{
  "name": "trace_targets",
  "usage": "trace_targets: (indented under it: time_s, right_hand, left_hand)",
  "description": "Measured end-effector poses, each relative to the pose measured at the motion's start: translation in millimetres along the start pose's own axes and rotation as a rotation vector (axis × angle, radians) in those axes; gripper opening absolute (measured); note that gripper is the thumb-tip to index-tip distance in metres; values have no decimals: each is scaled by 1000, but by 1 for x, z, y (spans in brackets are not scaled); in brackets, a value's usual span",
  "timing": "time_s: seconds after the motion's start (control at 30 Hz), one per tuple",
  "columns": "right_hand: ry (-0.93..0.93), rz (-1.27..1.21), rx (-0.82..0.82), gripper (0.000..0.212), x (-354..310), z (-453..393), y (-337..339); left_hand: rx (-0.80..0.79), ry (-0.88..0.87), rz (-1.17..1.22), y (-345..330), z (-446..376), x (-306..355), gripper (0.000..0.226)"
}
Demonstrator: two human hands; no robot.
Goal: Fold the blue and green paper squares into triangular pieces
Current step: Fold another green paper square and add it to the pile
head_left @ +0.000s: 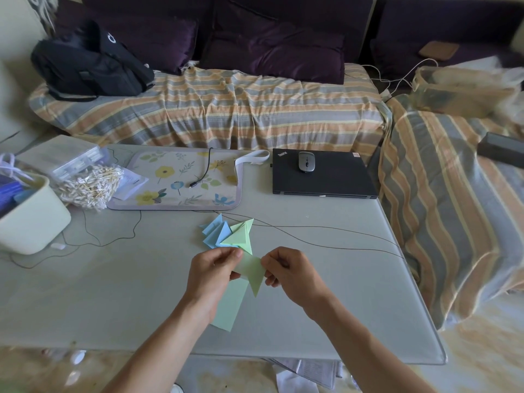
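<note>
The grey surface (141, 293) spreads under both hands, with a closed black laptop (323, 177) far beyond the fingers and a floral mat (181, 180) beyond them to the left. Flat green paper squares (231, 304) lie just below the left hand (211, 276), partly hidden by its wrist. A pile of folded blue and green triangles (226, 235) sits just beyond the fingertips. Between the left hand and right hand (289, 275), a green folded triangle (252, 272) is pinched from both sides by curled fingers, point downward.
</note>
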State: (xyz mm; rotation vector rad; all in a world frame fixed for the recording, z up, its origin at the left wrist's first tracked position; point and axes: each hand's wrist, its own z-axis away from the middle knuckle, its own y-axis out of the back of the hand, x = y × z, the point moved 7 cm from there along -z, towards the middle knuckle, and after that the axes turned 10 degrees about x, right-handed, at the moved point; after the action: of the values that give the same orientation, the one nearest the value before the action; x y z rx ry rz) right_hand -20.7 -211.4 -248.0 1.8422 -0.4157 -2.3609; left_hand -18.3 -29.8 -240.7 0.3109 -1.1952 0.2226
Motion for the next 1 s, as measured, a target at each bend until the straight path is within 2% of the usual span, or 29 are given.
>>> trace_targets:
  time_s: [0.17,0.3,0.47,0.6,0.8,1.0]
  right_hand:
    - [-41,-58,-36,15,1,2,0]
    - [-5,-44,-41,13,-2,3,-1]
    - [30,-6,68,14,0,-1,6]
    - [55,-4,69,14,-1,-2,6]
    - [47,-17,68,14,-2,1,2]
    - [34,-59,35,14,-2,2,0]
  left_hand:
    - [-33,-85,-56,-1,1,3,8]
    - [-91,-108,-89,-5,4,4,5]
    - [0,-200,-201,2,3,6,13]
    - [-13,-197,-228,2,1,4,10]
    - [110,-312,-350,7,6,12,17]
    - [-28,-241,-233,-3,10,8,6]
